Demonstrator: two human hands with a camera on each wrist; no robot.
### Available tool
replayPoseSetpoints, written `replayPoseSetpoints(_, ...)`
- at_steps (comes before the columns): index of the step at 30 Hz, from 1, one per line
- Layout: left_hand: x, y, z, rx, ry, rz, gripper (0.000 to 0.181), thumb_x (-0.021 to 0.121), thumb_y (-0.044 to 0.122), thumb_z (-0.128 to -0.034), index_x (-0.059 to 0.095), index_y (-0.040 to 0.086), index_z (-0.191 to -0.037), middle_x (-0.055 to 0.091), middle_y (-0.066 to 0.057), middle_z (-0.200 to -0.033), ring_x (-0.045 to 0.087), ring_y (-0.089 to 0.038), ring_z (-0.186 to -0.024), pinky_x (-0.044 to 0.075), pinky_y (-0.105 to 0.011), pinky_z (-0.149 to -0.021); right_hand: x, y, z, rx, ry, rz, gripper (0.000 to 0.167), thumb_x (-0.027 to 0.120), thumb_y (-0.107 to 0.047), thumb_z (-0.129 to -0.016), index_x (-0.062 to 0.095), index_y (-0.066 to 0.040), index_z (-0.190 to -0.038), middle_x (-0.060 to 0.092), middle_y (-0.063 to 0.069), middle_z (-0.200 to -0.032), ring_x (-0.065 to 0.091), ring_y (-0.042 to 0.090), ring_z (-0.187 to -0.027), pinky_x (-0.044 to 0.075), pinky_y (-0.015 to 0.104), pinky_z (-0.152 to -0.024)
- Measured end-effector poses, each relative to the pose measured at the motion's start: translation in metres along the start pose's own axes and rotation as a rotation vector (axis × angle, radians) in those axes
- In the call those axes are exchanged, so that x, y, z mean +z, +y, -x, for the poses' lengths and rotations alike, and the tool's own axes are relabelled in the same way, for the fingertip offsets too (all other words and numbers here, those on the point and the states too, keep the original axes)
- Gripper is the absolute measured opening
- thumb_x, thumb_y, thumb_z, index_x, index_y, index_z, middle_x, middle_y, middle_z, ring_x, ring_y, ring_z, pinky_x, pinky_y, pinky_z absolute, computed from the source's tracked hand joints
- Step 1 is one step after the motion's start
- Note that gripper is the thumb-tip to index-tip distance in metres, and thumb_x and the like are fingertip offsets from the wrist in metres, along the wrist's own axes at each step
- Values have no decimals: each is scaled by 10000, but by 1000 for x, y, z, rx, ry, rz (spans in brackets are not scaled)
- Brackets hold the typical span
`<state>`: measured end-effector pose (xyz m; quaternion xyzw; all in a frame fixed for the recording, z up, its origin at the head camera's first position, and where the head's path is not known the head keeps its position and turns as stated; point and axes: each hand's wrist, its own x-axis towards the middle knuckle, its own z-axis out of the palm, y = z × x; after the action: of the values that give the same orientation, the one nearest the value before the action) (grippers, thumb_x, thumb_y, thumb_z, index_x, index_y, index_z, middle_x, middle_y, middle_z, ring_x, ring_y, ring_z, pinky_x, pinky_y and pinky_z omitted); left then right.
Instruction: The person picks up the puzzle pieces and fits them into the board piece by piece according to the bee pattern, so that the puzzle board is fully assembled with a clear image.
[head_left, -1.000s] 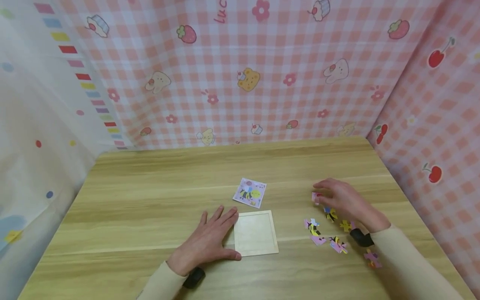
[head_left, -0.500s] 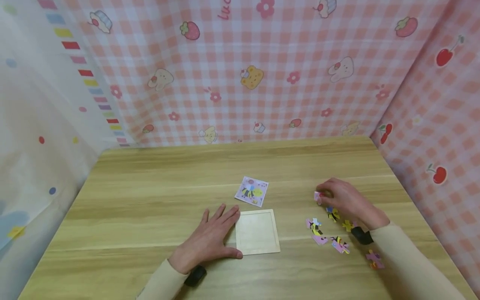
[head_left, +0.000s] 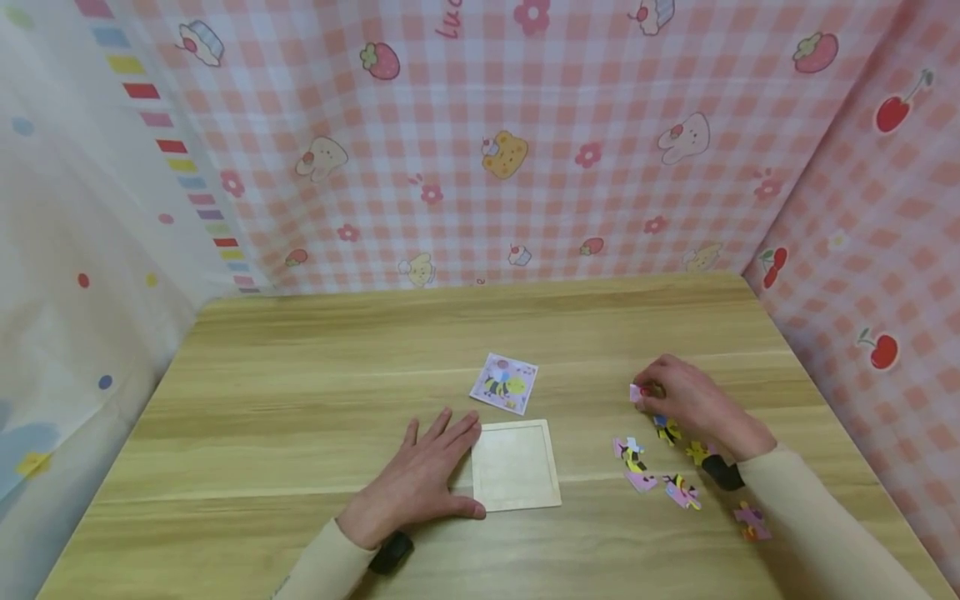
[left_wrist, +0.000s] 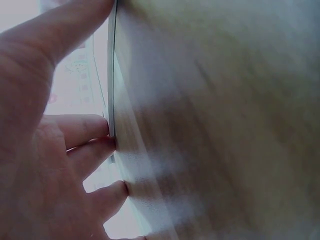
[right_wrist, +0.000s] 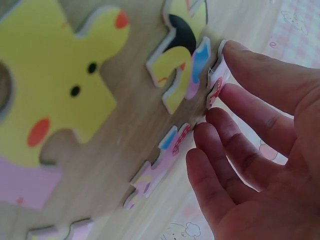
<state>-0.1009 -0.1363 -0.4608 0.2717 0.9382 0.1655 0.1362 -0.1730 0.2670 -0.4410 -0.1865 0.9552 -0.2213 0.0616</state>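
Observation:
My left hand (head_left: pixel 420 483) lies with spread, fairly straight fingers on the table. Its fingertip and thumb touch the left edge of a square wooden puzzle frame (head_left: pixel 516 467), whose recess is bare; the left wrist view shows this edge (left_wrist: pixel 111 75) side-on. Over to the right, my right hand (head_left: pixel 693 404) pinches a small pink-and-white jigsaw piece (head_left: pixel 636 392) with a red mark between thumb and fingers. The right wrist view shows this piece (right_wrist: pixel 217 77) tilted up at the fingertips. Below that hand lie a yellow-and-black piece (head_left: pixel 667 430) and a yellow piece (head_left: pixel 697 452).
A square card with a bee picture (head_left: pixel 504 383) lies behind the frame. More jigsaw pieces (head_left: pixel 633 462) are scattered between the frame and my right forearm, one (head_left: pixel 682 492) nearer me and another pink one (head_left: pixel 752 521) beside the sleeve. Patterned cloth hangs behind the table.
My right thumb and fingers have come closer together on the pink-and-white piece, which has turned a little. My left hand stays at the frame. The head view has shifted slightly.

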Motion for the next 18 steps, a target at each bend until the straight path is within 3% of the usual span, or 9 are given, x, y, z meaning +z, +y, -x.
replayPoseSetpoints(9,1,0,1,0,-1,1,1078,789,657,-798,366,88,-1610,268,-31,-1698,189,-389,-1556,129,-743,-1185,-1,-5,-2,26,-11,-49,194,760,-75,-927,675,-1,-1084,657,80,-986,625,234,-907,550,457,-802)
replayPoseSetpoints(18,4,-2,1,-2,22,16,1093,804,655,-782,369,87,-1608,278,-27,-1695,191,-380,-1557,118,-732,-1193,-4,-7,-2,75,-6,-74,96,658,-14,-993,685,-18,-1084,679,74,-980,623,209,-864,562,414,-758)
